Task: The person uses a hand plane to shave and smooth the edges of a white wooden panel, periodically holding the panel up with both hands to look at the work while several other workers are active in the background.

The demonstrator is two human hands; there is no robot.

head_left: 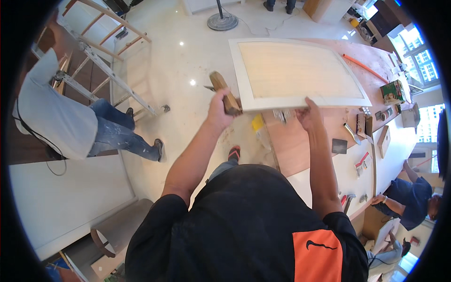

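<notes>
My left hand (pixel 218 111) is closed around a wooden hand plane (pixel 219 82), a short brown block with a dark blade jutting from its side. The plane is at the left end of a cabinet door (pixel 296 70); whether they touch, I cannot tell. A white frame surrounds the door's pale cream middle, and the door lies across the far part of the worktable. At the door's near edge, my right hand (pixel 310 115) grips the white frame, thumb on top and the other fingers beneath, partly hidden.
The worktable (pixel 293 150) carries an orange tube (pixel 365 68), a green box (pixel 392 92), a dark square pad (pixel 339 146) and a hammer (pixel 348 203). On the left, a person (pixel 61 113) stands by a stepladder (pixel 117 83). Another person (pixel 409 199) leans at the table's right.
</notes>
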